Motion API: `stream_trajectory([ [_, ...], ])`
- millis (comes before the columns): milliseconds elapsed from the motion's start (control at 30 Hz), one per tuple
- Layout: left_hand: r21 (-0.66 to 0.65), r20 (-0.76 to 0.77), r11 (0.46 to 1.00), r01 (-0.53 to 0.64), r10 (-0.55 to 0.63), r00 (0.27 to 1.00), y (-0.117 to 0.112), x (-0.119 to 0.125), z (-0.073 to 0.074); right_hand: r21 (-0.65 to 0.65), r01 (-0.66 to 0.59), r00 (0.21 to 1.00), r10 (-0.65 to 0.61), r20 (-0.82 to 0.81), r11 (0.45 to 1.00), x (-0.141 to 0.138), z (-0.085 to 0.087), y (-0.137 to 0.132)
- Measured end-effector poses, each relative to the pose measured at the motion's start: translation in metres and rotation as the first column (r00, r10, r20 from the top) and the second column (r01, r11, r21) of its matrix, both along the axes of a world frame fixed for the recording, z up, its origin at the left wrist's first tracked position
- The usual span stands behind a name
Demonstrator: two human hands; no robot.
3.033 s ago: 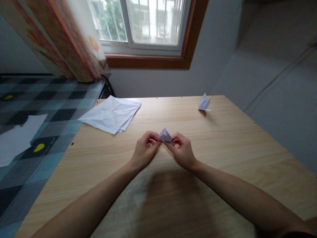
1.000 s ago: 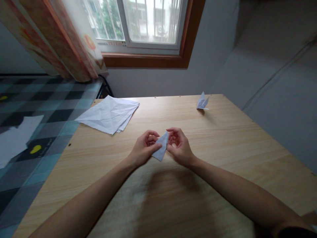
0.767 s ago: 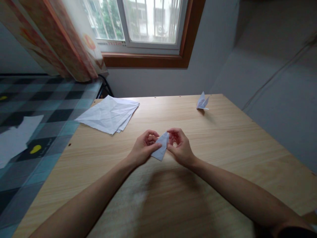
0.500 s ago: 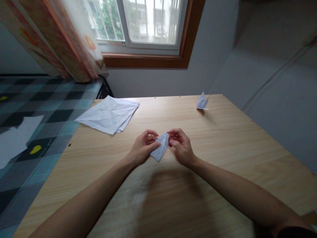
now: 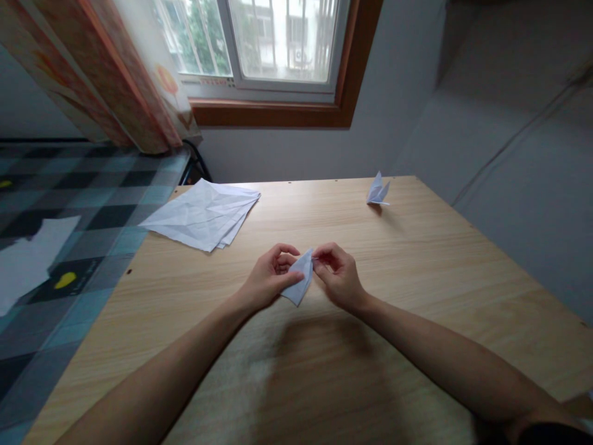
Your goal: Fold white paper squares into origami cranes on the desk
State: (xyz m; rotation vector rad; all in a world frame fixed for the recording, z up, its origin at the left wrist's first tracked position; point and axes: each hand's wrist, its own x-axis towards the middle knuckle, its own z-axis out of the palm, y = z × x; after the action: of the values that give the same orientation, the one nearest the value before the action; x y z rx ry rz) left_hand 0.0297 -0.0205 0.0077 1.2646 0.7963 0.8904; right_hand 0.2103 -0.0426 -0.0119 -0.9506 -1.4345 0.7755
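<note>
Your left hand pins a small folded paper between the thumb, laid across its face, and the fingers behind. Your right hand pinches the paper's upper right edge, near its tip, between thumb and forefinger. The paper is between your two hands, over the middle of the wooden table; you cannot tell whether it touches the wood. Beyond your left hand lies a stack of creased white sheets, and near the far right corner stands a folded paper figure. To your left, white paper rests on a checked cover, beside a yellow mark with tiny lettering too small to read. Reddish marks on the window frame are equally illegible.
</note>
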Motion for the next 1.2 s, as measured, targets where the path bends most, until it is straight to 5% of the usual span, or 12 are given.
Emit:
stream_trajectory([
  [567,-0.010,0.001,0.999,-0.046,0.046,0.999,0.0003,-0.0001,-0.0007,0.143,0.067,0.973,-0.097,0.212,0.987,0.0019,0.0095,-0.0012],
  [1200,0.009,0.017,0.995,-0.096,0.096,0.995,-0.0012,0.0006,0.0006,-0.221,-0.148,0.975,0.104,-0.198,0.964,0.0033,0.0021,0.0076],
])
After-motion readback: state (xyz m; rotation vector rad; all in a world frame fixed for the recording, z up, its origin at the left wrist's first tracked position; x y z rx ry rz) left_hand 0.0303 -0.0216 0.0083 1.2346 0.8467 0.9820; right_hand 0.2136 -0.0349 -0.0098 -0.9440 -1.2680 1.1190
